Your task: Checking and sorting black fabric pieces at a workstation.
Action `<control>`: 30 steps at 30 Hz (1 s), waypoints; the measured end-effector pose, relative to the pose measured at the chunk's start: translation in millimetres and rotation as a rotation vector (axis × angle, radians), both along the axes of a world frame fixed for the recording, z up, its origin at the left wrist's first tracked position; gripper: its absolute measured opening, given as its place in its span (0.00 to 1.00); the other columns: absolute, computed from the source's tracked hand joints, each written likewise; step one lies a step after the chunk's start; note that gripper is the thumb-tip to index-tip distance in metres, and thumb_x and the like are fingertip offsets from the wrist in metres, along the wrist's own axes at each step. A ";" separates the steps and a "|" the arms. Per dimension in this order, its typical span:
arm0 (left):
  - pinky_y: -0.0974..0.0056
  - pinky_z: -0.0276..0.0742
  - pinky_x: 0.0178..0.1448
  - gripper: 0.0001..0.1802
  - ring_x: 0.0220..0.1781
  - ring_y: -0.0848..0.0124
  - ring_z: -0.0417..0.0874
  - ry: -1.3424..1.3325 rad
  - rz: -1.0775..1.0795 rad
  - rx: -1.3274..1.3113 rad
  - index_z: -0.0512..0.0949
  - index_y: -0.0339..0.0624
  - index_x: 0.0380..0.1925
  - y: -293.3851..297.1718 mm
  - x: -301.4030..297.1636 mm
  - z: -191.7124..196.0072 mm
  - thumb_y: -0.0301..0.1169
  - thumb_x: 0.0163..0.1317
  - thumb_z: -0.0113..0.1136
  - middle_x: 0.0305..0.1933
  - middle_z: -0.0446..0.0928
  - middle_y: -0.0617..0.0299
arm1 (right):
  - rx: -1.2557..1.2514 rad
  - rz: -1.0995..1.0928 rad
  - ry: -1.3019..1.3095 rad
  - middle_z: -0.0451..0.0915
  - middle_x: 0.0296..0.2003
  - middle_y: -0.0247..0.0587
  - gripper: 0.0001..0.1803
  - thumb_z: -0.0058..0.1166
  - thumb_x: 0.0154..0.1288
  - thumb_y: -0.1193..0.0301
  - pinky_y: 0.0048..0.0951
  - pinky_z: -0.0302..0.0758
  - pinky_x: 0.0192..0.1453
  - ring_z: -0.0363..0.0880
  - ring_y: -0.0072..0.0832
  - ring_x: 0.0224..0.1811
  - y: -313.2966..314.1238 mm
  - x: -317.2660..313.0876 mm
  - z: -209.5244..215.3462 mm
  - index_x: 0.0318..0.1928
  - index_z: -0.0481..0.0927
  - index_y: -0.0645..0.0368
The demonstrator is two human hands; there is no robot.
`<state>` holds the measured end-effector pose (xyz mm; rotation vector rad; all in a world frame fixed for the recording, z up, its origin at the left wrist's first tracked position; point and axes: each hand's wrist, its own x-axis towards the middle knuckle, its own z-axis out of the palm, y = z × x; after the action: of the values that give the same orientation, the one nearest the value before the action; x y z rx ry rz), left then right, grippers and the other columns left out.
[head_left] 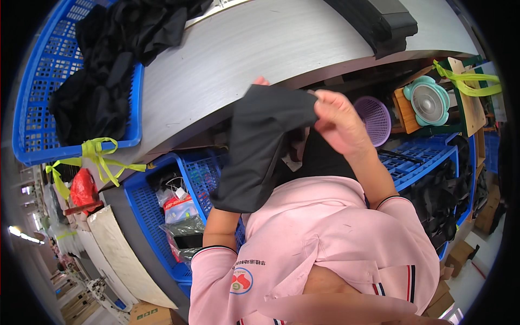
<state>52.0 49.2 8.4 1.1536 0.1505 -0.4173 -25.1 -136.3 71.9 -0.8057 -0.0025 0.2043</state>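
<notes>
A piece of black fabric (260, 146) hangs in front of my chest, held up between both hands. My right hand (338, 122) pinches its upper right corner. My left hand (261, 81) is mostly hidden behind the cloth, with only a fingertip showing over the top edge. Below it I see my pink short-sleeved shirt (319, 244). The cloth hangs just in front of the grey table's near edge (227, 59).
A blue plastic basket (43, 81) full of black garments (108, 59) sits on the table at left, tied with a yellow-green strap (100, 154). More blue crates (189, 179) stand under the table. A purple basket (375, 116), a round teal fan (428, 100) and stacked black cloth (379, 19) lie to the right.
</notes>
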 end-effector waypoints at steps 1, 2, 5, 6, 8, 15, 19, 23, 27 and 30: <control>0.59 0.76 0.62 0.25 0.52 0.66 0.81 -0.004 -0.006 -0.015 0.68 0.36 0.66 1.4 -12.2 -3.8 0.31 0.71 0.55 0.66 0.73 0.55 | 0.000 -0.032 -0.027 0.83 0.37 0.28 0.08 0.57 0.73 0.69 0.17 0.73 0.47 0.77 0.13 0.40 -3.6 4.5 3.0 0.44 0.83 0.61; 0.59 0.76 0.62 0.24 0.52 0.66 0.81 -0.006 -0.023 -0.031 0.68 0.36 0.66 1.7 -24.4 -4.2 0.31 0.71 0.55 0.66 0.73 0.56 | -0.053 -0.044 -0.080 0.83 0.37 0.27 0.08 0.56 0.73 0.69 0.17 0.73 0.46 0.76 0.12 0.38 -9.9 9.7 -0.3 0.43 0.83 0.61; 0.59 0.76 0.62 0.24 0.52 0.66 0.81 -0.026 -0.037 -0.075 0.69 0.37 0.65 -13.4 -43.7 -7.9 0.31 0.71 0.56 0.65 0.74 0.56 | -0.332 -0.179 -0.068 0.83 0.40 0.30 0.10 0.56 0.73 0.68 0.18 0.74 0.47 0.77 0.15 0.39 -12.7 40.2 6.9 0.44 0.84 0.62; 0.59 0.76 0.63 0.24 0.52 0.66 0.81 -0.030 -0.045 -0.090 0.69 0.37 0.65 -7.9 -50.5 -7.7 0.31 0.71 0.56 0.65 0.74 0.56 | -0.335 -0.182 -0.069 0.83 0.40 0.30 0.10 0.56 0.73 0.68 0.18 0.74 0.47 0.77 0.15 0.39 -13.3 45.3 7.3 0.44 0.84 0.62; 0.59 0.76 0.63 0.24 0.53 0.66 0.81 -0.043 -0.048 -0.120 0.69 0.37 0.64 -3.5 -48.6 -9.3 0.32 0.71 0.56 0.64 0.74 0.56 | -0.427 -0.352 -0.076 0.84 0.44 0.36 0.12 0.55 0.74 0.68 0.22 0.74 0.50 0.80 0.19 0.45 -7.6 54.3 10.0 0.48 0.83 0.64; 0.59 0.76 0.63 0.23 0.54 0.66 0.81 -0.084 -0.060 -0.230 0.71 0.37 0.63 3.3 -5.8 -19.7 0.32 0.71 0.56 0.63 0.75 0.57 | -1.366 -0.685 -0.665 0.76 0.58 0.49 0.30 0.67 0.58 0.71 0.36 0.73 0.62 0.77 0.43 0.58 15.8 21.6 -9.2 0.61 0.75 0.62; 0.58 0.76 0.64 0.22 0.55 0.66 0.80 -0.100 -0.096 -0.283 0.71 0.38 0.62 10.8 -24.2 -22.9 0.33 0.71 0.57 0.62 0.76 0.57 | -1.426 -0.631 -0.716 0.75 0.59 0.47 0.29 0.65 0.57 0.75 0.36 0.72 0.64 0.75 0.44 0.60 21.8 28.9 -8.0 0.61 0.75 0.60; 0.58 0.75 0.64 0.22 0.55 0.66 0.80 -0.112 -0.109 -0.340 0.72 0.38 0.62 20.5 -29.6 -28.1 0.33 0.71 0.57 0.61 0.77 0.57 | -0.862 -0.195 -0.370 0.78 0.55 0.43 0.21 0.55 0.63 0.78 0.29 0.69 0.66 0.77 0.30 0.58 2.5 39.8 -3.1 0.57 0.78 0.66; 0.58 0.75 0.64 0.21 0.56 0.66 0.80 -0.124 -0.118 -0.400 0.73 0.38 0.61 38.4 -27.9 -33.6 0.34 0.71 0.57 0.60 0.77 0.58 | -0.896 -0.069 -0.354 0.81 0.51 0.43 0.12 0.57 0.62 0.78 0.29 0.68 0.66 0.77 0.28 0.57 -1.2 42.4 -2.7 0.47 0.82 0.67; 0.58 0.75 0.64 0.21 0.56 0.65 0.80 -0.140 -0.119 -0.440 0.73 0.38 0.60 55.3 0.9 -38.4 0.34 0.71 0.58 0.59 0.78 0.58 | -0.669 0.112 -0.660 0.81 0.47 0.44 0.09 0.65 0.53 0.78 0.50 0.59 0.75 0.76 0.43 0.59 -11.2 47.7 6.8 0.26 0.76 0.66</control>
<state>53.0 104.5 -30.0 0.7554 -0.1290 -0.4470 22.5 -147.5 78.7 -1.5134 -0.6307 0.0307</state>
